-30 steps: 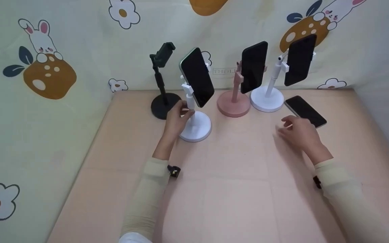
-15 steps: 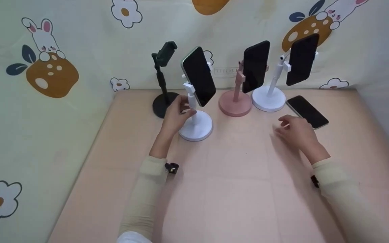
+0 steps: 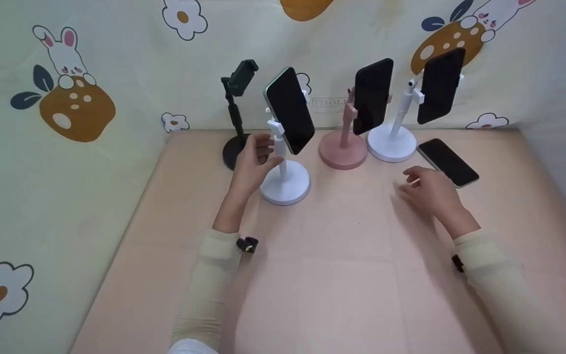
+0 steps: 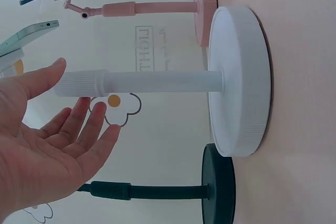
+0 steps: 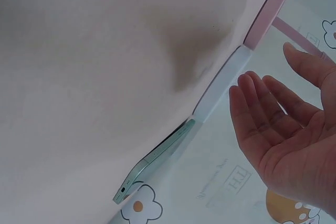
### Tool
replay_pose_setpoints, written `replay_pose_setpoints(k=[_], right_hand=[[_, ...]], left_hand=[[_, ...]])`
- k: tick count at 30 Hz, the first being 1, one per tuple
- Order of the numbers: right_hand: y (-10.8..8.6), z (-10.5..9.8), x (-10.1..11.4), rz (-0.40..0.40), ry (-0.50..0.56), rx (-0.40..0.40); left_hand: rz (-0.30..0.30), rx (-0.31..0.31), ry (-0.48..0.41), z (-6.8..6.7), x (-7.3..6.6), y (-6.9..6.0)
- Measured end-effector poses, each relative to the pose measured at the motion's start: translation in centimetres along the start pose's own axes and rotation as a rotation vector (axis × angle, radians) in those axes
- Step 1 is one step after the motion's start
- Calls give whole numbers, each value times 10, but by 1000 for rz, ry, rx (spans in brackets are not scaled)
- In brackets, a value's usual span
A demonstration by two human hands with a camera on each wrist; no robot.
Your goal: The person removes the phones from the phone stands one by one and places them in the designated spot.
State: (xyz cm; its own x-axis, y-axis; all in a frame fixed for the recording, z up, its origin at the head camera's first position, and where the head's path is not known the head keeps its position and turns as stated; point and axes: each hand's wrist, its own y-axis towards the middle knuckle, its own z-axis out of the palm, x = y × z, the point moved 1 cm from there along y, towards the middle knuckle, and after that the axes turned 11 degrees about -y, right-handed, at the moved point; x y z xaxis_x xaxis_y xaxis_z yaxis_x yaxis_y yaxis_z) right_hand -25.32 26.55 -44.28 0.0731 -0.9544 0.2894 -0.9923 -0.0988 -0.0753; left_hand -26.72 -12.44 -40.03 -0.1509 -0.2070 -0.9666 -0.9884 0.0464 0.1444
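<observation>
My left hand (image 3: 252,164) is beside the post of the nearer white phone stand (image 3: 285,191), fingers spread and thumb apart from them. In the left wrist view the thumb lies by the ribbed collar (image 4: 81,83), while the fingertips stay off the post; whether the thumb touches it, I cannot tell. A phone (image 3: 290,110) with a pale green edge sits tilted in this stand's clamp. My right hand (image 3: 433,194) hovers with loosely bent fingers and holds nothing. Nearest to it, a phone (image 3: 449,162) lies flat on the table, screen up.
Behind my left hand stands a black phone stand (image 3: 235,120) with a bare clamp. Farther right are a pink stand (image 3: 343,153) with a phone (image 3: 373,97) and another white stand (image 3: 392,146) with a phone (image 3: 441,86). A patterned backdrop (image 3: 130,64) rises behind the table.
My left thumb and fingers have loosened from the white stand's post, and that hand has drawn slightly left. The right hand and the stands stay nearly where they were.
</observation>
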Motion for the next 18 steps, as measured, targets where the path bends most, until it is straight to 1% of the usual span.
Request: replay_pose_setpoints(k=[5,8,12,18], right_hand=[[-1,-1,1,-13,2,-9],[-1,-1,2,-22,1,-16],[-2,-2,3,-22,2,-14],[-2,-3,5,-21,-5,-7]], left_hand=[[30,-3,-16,-1,-4,-2],[38,-6,-31,-2,-6,-3],[34,-12,-37,-3,-11,-6],[59,-16,-47,-4,-19,-10]])
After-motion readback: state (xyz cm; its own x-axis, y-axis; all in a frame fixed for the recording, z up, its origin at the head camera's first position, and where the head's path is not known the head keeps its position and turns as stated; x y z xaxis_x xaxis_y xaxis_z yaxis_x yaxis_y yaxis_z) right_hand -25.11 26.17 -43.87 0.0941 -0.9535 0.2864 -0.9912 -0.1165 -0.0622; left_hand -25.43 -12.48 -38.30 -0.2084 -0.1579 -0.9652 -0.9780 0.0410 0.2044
